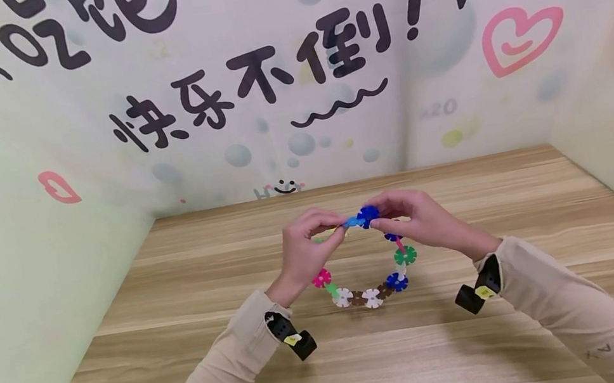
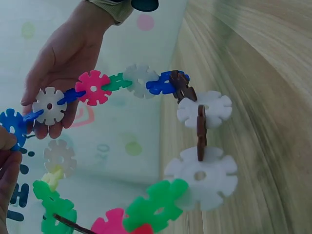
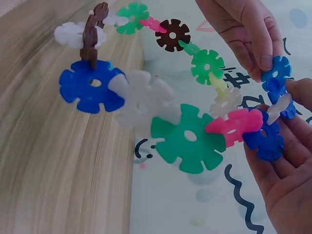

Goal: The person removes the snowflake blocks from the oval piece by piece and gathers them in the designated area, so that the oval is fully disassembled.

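A ring-shaped chain of slotted plastic snowflake discs hangs from both hands, its lower side near the wooden table. My left hand pinches a light blue disc between thumb and fingers at the top of the chain. Beside it, my right hand holds a dark blue disc, which touches the light blue one. In the right wrist view, a green disc and a pink disc hang next to the right hand's fingers. White discs and brown ones form the low part of the loop.
The wood-grain table spreads under the arms. A pale printed cloth with dark writing stands behind it, and light walls flank both sides. Each wrist wears a black camera on a strap.
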The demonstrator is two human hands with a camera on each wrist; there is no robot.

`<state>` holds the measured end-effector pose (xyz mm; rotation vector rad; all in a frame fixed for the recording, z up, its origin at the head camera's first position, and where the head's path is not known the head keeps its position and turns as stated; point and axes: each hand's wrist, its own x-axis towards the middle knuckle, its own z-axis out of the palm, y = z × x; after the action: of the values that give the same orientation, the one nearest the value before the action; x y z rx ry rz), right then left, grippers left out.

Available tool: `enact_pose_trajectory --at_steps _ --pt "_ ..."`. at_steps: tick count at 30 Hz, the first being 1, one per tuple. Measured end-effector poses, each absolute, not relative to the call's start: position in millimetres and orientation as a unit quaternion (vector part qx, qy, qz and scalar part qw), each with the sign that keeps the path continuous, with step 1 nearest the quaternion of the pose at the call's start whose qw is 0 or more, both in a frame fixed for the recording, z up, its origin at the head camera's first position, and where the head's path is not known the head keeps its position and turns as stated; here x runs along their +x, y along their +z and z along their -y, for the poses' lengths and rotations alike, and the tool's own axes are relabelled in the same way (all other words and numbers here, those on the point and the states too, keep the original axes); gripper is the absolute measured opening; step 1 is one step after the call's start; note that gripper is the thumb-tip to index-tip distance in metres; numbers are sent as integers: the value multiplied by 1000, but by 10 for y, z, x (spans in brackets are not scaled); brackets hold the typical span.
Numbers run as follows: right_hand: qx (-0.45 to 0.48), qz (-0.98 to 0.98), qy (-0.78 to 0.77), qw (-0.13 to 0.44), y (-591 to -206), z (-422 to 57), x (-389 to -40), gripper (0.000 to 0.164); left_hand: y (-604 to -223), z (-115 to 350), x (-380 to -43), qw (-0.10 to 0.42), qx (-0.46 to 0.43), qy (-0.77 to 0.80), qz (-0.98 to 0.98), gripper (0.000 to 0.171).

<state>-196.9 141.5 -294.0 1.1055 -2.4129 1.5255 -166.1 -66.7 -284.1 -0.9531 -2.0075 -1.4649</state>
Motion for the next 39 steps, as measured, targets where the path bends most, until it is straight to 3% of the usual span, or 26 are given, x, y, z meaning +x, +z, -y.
enact_pose_trajectory --at_steps 5,12,19,29,39 --pt "335 772 540 -17 -2915 -1403 -1992 10 -2942 683 -1744 233 -352 -556 716 8" --pt "292 758 579 -73 -2888 -1391 -2006 10 -3086 713 -1880 229 -374 -534 723 10" --pt "276 756 589 -79 -2875 -1360 -2000 12 -3042 701 -1892 234 -411 -499 726 15" --pt "279 755 589 -70 -2914 -1334 -2013 11 -3027 690 -1866 261 -428 -472 725 10" --pt "193 774 602 -30 -2945 -1724 -2100 7 -2778 983 -1816 265 -288 -559 731 9"
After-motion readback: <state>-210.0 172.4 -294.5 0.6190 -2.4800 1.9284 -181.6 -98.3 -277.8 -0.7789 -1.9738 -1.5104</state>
